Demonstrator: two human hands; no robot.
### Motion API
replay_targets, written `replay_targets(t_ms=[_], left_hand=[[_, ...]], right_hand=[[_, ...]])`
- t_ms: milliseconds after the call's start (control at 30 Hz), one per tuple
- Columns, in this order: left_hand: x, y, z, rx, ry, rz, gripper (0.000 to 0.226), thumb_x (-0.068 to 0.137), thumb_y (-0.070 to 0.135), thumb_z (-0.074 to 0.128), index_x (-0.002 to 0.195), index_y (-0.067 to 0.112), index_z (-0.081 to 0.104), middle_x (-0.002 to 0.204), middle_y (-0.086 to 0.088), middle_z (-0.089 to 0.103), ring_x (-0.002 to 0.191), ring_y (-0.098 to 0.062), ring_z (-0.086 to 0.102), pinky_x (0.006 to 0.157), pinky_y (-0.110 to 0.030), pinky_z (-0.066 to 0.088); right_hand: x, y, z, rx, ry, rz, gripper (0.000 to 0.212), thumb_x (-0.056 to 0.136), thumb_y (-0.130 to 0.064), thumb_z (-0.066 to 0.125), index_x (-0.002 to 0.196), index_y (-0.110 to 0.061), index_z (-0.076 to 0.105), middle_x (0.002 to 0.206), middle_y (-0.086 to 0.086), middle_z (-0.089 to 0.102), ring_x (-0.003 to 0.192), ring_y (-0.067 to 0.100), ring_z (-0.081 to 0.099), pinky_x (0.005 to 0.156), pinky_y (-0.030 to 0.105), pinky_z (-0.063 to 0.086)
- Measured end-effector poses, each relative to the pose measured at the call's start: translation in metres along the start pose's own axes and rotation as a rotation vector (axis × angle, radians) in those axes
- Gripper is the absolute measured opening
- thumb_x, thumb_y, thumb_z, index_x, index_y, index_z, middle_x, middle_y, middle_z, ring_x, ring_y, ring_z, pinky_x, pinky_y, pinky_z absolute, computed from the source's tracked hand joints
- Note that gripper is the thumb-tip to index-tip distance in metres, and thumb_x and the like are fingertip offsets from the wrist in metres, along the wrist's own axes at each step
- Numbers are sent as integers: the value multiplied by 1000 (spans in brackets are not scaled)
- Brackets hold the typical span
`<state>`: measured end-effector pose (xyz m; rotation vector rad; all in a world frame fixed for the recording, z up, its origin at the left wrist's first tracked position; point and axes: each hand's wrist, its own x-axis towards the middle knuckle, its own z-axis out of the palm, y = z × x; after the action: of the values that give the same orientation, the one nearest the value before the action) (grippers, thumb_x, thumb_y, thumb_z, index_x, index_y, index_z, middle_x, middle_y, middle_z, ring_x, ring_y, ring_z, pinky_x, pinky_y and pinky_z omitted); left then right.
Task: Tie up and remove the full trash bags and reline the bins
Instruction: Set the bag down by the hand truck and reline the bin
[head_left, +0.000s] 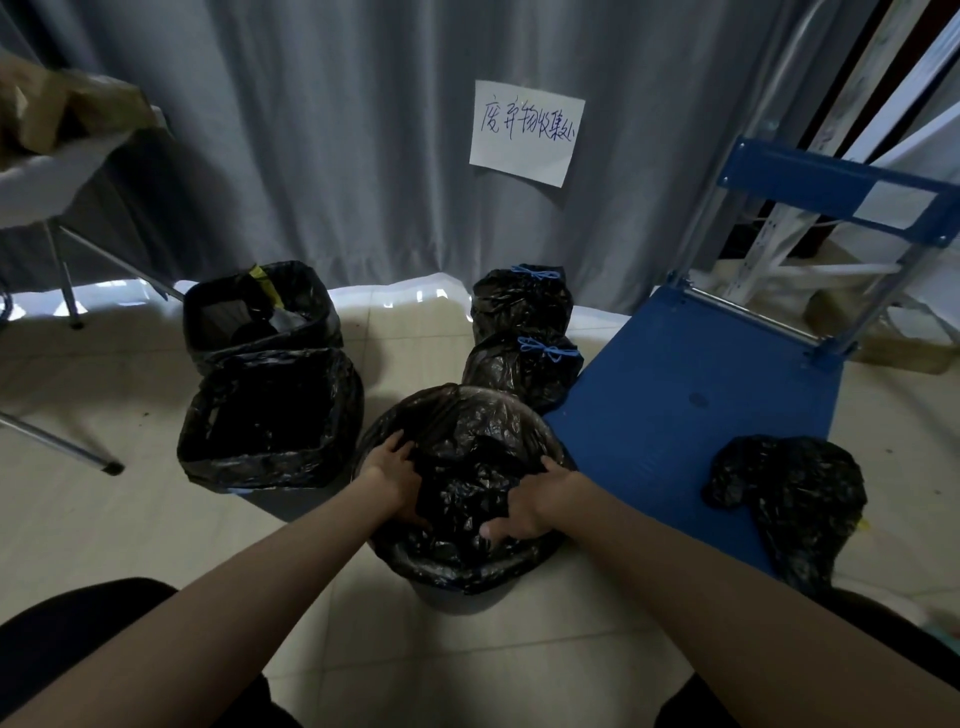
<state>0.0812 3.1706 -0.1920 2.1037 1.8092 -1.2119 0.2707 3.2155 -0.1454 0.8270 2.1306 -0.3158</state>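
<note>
A round bin stands on the floor right in front of me, with a black liner bag draped over its rim. My left hand presses into the liner on the left side, fingers spread. My right hand grips a fold of the liner at the near right. Behind the bin sit two tied black bags with blue drawstrings. To the left stand two square bins, one lined and empty, the other holding trash.
A blue hand cart lies at right with a loose black bag hanging over its front corner. Folding table legs stand at left. A grey curtain with a paper sign closes off the back.
</note>
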Motion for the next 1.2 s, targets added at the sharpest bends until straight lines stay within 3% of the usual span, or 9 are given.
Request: replay_targets(t_ms=[67,167,300,400,500,600,700,833,1200], left_hand=[[-1,-1,-3,-27,20,-2,88,88,74,41,155,19,25,162,-6,22,152,-28,5,121,-49,-9],[-7,2,-24,-265,173,37,71,88,64,51,144,20,46,150,-7,43,144,-27,30,121,-48,11],[-16,14,-53,-741,410,109,33,86,57,60,99,28,73,102,4,72,101,-18,66,92,-35,49],[-21,38,-64,-1005,425,129,36,80,61,67,75,26,75,73,10,71,75,-9,67,79,-32,54],[-23,63,-67,-1045,416,113,37,74,63,71,70,26,75,70,11,71,72,-8,67,78,-32,56],[-23,75,-75,-1056,432,63,31,75,56,75,73,25,75,75,8,72,78,-11,67,78,-30,55],[-23,79,-86,-1035,449,21,27,75,52,77,73,25,74,79,4,73,82,-16,68,76,-30,54],[-21,84,-96,-1030,442,-9,27,75,50,77,79,24,77,83,1,74,85,-18,67,75,-30,53],[-28,95,-96,-1028,390,-32,19,69,41,79,66,23,72,73,1,71,78,-16,66,65,-26,47]], right_hand=[[-5,4,-9,135,86,-13,68,98,-63,33,141,-13,47,149,13,43,139,30,36,116,44,19],[-11,22,-24,387,381,-29,30,99,-38,49,95,-12,63,109,10,63,105,31,59,93,38,45],[-13,54,-23,551,624,139,18,94,-11,42,91,-6,59,99,16,63,88,34,60,78,49,53],[-8,72,-4,679,533,264,8,93,-5,47,96,-5,55,103,18,58,87,34,59,75,46,55],[-6,77,18,1065,297,304,15,96,-10,53,109,-2,52,102,20,59,75,28,63,59,39,60],[-7,80,34,1308,198,272,23,100,-10,46,117,3,52,102,23,65,78,28,67,63,38,61],[-9,76,44,1476,218,240,25,101,-5,43,118,6,56,105,23,68,89,29,70,69,37,60],[-10,65,54,1610,253,203,12,99,-3,48,106,1,56,81,14,63,69,23,66,64,33,60],[4,37,93,1994,454,187,8,94,-16,62,94,-8,59,79,11,61,67,19,58,63,28,57]])
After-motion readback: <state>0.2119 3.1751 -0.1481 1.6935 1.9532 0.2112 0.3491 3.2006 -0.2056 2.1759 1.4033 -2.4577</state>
